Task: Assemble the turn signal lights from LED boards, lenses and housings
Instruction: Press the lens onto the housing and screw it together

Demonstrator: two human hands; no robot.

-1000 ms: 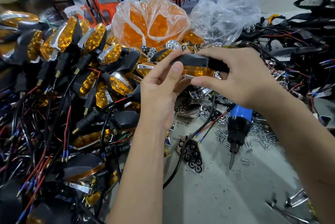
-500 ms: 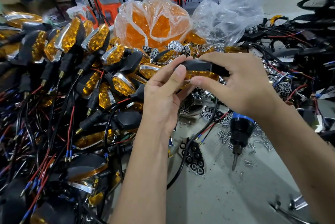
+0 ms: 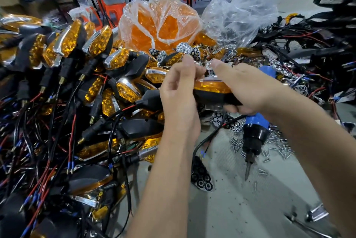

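With a heap of finished amber-lensed black signal lights lying along the bench's left edge, the right hand is gripping another black housing with amber lens, fingers clamped, while the left hand, fingers curled together, is steadying it.

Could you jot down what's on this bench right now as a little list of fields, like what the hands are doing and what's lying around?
left hand: at the near end of the turn signal, fingers curled
right hand: gripping the turn signal, amber lens up, black housing below
finished lights pile: heaped on the left, wires trailing
bag of amber lenses: behind the hands
electric screwdriver: lying on the bench, blue and black, bit pointing toward the camera
loose screws: scattered around the screwdriver
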